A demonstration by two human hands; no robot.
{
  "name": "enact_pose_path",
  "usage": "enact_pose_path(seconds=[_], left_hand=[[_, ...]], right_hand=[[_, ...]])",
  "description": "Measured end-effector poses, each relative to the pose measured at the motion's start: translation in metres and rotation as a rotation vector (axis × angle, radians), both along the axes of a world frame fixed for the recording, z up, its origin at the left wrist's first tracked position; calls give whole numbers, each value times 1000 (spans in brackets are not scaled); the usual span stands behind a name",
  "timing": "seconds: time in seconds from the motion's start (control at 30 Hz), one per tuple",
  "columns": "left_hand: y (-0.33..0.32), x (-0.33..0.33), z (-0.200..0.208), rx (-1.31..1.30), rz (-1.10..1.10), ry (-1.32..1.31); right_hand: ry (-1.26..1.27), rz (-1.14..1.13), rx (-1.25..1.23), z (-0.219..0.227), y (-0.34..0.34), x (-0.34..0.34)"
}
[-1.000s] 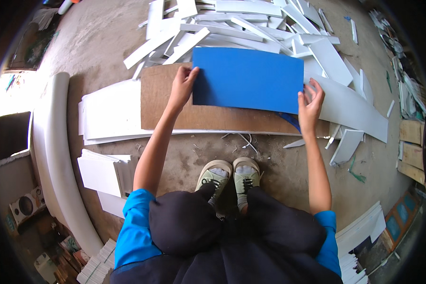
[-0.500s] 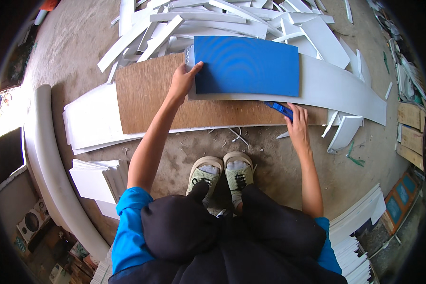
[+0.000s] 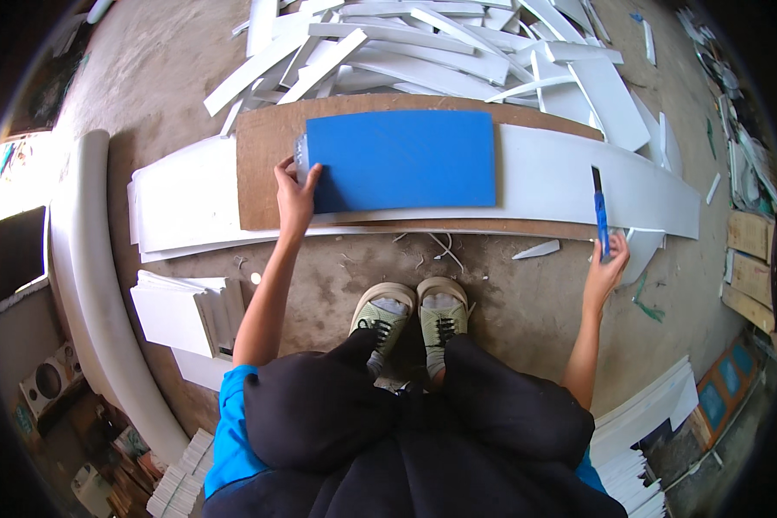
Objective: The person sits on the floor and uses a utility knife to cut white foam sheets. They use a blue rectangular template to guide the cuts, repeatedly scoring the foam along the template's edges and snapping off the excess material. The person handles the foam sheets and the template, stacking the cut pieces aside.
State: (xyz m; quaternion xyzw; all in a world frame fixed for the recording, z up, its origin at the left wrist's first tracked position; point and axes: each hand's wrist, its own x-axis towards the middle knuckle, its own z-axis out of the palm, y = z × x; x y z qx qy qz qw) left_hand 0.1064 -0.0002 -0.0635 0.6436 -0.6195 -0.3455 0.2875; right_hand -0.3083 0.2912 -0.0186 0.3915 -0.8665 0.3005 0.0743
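My left hand (image 3: 295,197) grips the left edge of a blue rectangular panel (image 3: 401,161) and the white sheet (image 3: 578,173) under it, with the thumb on top and the fingers curled round the edge. Both lie over a brown wooden board (image 3: 263,173), the blue panel resting on the left part of the white sheet. In my right hand (image 3: 609,262) is a blue utility knife (image 3: 602,216), held upright beyond the panel's right side, its dark blade pointing away from me over the white sheet. More white sheets (image 3: 186,194) lie beneath the wooden board.
A heap of white offcut strips (image 3: 423,60) lies beyond the board. Left of my feet stands a stack of white pieces (image 3: 173,315), and farther left a long white roll (image 3: 95,285). Several white strips (image 3: 643,414) are stacked at the lower right. Scraps litter the floor.
The blue panel and white sheet have come left and nearer to me with my left hand. My right hand has moved right with the utility knife, whose blade now points away from me.
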Motion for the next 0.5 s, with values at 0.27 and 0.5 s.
enact_pose_path(seconds=[0.27, 0.5], left_hand=[[-14, 37, 23, -79, -161, 125], [-11, 29, 28, -36, -374, 88]], right_hand=[[-377, 363, -48, -10, -137, 50], [-654, 374, 68, -37, -182, 87]])
